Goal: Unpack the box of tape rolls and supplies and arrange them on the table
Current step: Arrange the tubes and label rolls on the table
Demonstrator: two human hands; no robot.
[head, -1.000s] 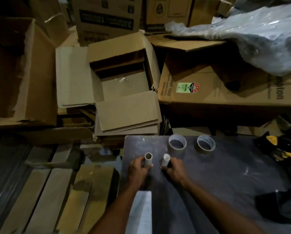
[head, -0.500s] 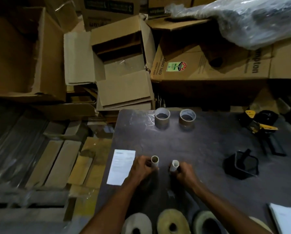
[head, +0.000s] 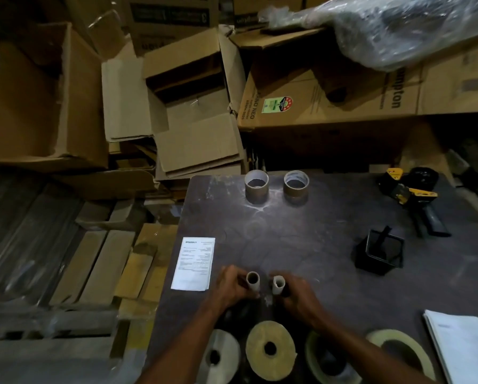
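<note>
Cardboard tubes stand upright near the table's [head: 329, 231] front edge: I watch the left grip [head: 229, 286] clasp the brown tube [head: 253, 281] and the right grip [head: 298, 295] the white tube [head: 278, 284]. Two tape rolls [head: 256, 186] wait at the far edge.

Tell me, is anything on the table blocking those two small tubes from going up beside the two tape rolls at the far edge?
Nothing visible. The bare table lies open between the small tubes and the tape rolls.
</note>
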